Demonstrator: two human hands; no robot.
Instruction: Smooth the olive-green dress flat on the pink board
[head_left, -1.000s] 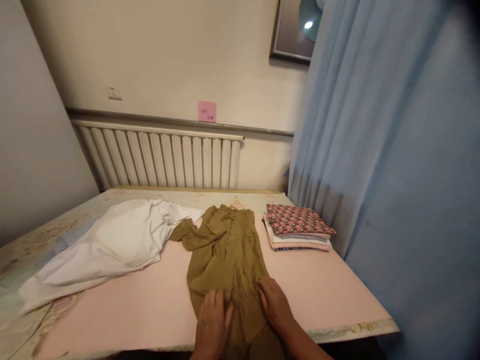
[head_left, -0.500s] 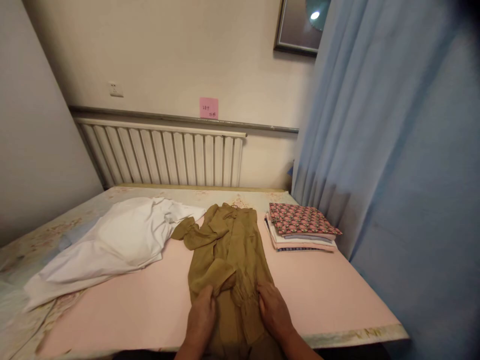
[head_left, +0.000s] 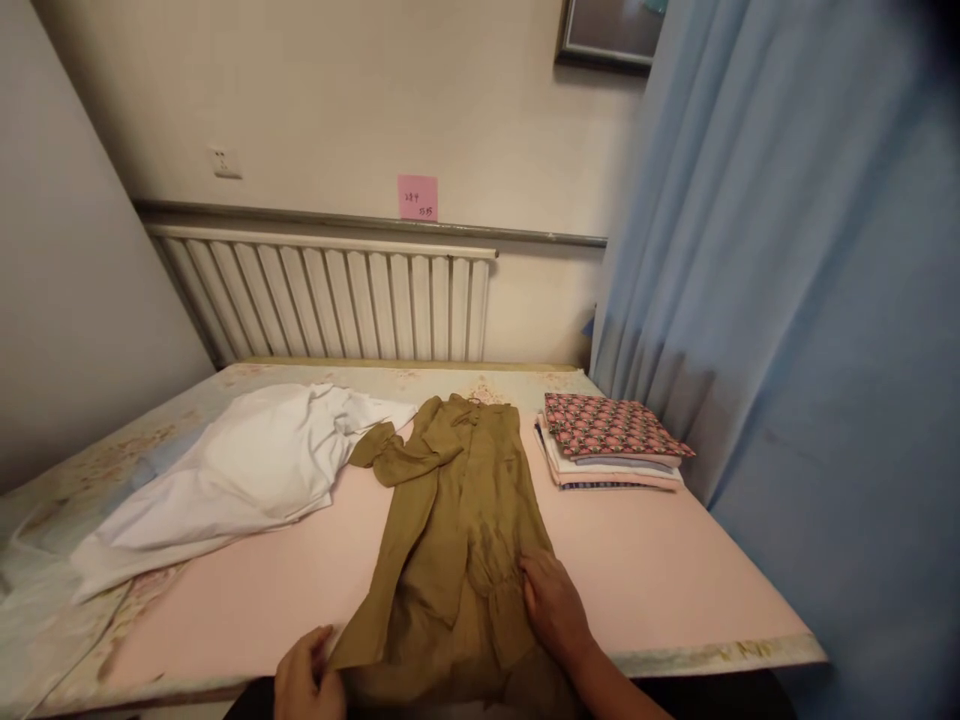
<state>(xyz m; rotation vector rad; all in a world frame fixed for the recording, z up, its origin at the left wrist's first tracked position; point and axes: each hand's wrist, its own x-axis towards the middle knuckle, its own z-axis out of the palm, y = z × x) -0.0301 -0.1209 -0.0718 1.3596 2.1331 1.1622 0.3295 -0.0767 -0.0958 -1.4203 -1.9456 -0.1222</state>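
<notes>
An olive-brown long-sleeved shirt (head_left: 487, 480) lies lengthwise before me, its collar end away from me. One cuffed sleeve is folded out to the left near the top; the other lies down along the right side. My left hand (head_left: 306, 678) is closed at the lower left corner of the shirt's front panel, which is drawn out to that side. On the opposite edge, beside the gathered cuff, my right hand (head_left: 556, 608) grips the cloth, fingertips partly hidden. The bottom of the shirt hangs over the near table edge.
A rumpled white cloth (head_left: 255, 470) lies at left on the pink sheet (head_left: 645, 560). Folded fabrics (head_left: 615, 430), patterned red on top, are stacked at right. A blue curtain (head_left: 810, 300) hangs along the right side. Behind the table stands a radiator (head_left: 337, 300).
My left hand has moved left and toward me, drawing the folded-over front panel outward and flatter. My right hand stays at the right edge. The view has shifted slightly.
</notes>
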